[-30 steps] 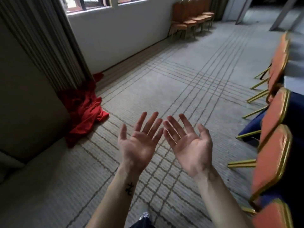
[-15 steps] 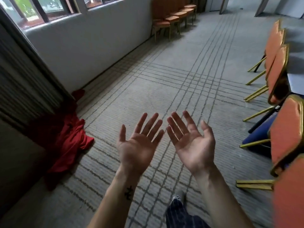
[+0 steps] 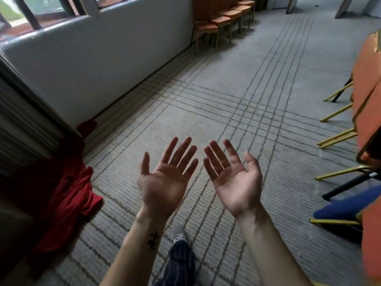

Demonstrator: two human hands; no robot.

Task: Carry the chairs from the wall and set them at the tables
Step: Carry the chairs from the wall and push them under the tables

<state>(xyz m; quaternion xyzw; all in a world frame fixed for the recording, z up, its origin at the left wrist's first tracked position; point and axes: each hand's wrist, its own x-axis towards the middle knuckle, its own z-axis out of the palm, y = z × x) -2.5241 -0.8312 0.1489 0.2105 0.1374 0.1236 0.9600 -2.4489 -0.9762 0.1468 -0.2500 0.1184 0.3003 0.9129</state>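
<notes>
A row of orange chairs (image 3: 223, 19) with gold frames stands against the white wall far ahead, at the top of the view. My left hand (image 3: 165, 178) and my right hand (image 3: 233, 176) are held out in front of me, palms up, fingers spread and empty. Both hover over the carpet, well short of the wall chairs. More orange chairs (image 3: 367, 96) with gold legs line the right edge, their backs toward me, beside a table with a blue cloth (image 3: 346, 207).
A red cloth (image 3: 70, 199) lies heaped on the floor at the left, below a grey curtain (image 3: 26, 124). Grey carpet with dark grid lines (image 3: 237, 96) stretches ahead toward the wall chairs. My leg and shoe (image 3: 179, 240) show below the hands.
The view has advanced along the carpet: the wall chairs look nearer and the red cloth and curtain have slid left and back. Both hands stay palm-up and empty.
</notes>
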